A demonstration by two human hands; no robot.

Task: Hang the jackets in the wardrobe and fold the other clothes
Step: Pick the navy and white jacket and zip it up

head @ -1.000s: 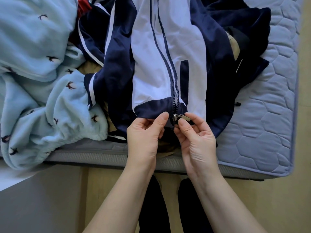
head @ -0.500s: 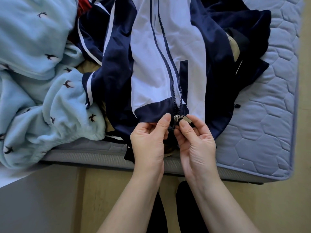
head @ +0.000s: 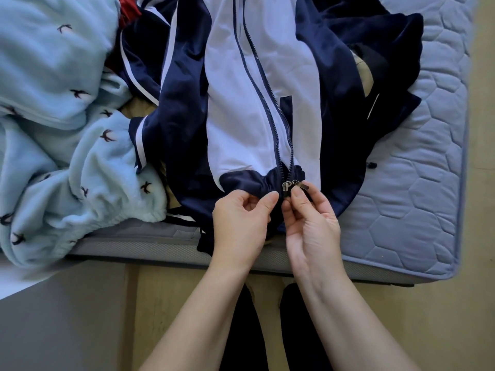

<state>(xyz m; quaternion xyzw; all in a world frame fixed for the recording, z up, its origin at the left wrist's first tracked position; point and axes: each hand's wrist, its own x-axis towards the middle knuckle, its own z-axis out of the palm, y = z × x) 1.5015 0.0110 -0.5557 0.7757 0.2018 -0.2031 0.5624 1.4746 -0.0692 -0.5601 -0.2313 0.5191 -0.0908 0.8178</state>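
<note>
No text, label, brand or number could be read anywhere. The only sign-like marks were small dark bird-shaped motifs scattered over the pale blue fleece garment (head: 53, 108), well to the left of the left hand (head: 241, 223), and a thin white slanted stroke (head: 373, 107) on dark navy cloth above and to the right of the right hand (head: 313, 226). Neither formed letters. The silver metal zipper pull (head: 296, 184) of the navy and white zip-up jacket (head: 235, 116), at the right hand's fingertips, showed no legible marking.
</note>
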